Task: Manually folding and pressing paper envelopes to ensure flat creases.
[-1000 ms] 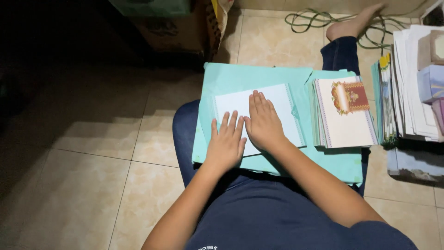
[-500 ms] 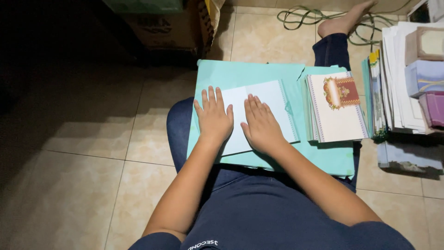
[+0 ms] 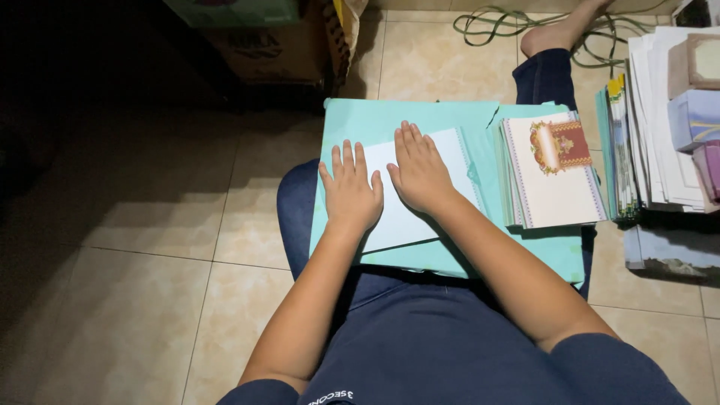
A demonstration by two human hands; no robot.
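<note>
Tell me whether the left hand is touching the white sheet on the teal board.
Touching. The head view shows the left hand lying flat, palm down, on the white sheet, fingers spread over its left edge, no gap visible.

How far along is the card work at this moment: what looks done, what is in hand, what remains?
Done, apparently: a stack of decorated cards lies beside the hands on the teal board. In hand: the left hand and right hand both press flat on a white sheet on that board. Left: I cannot tell; more paper stacks stand on the floor further right.
</note>
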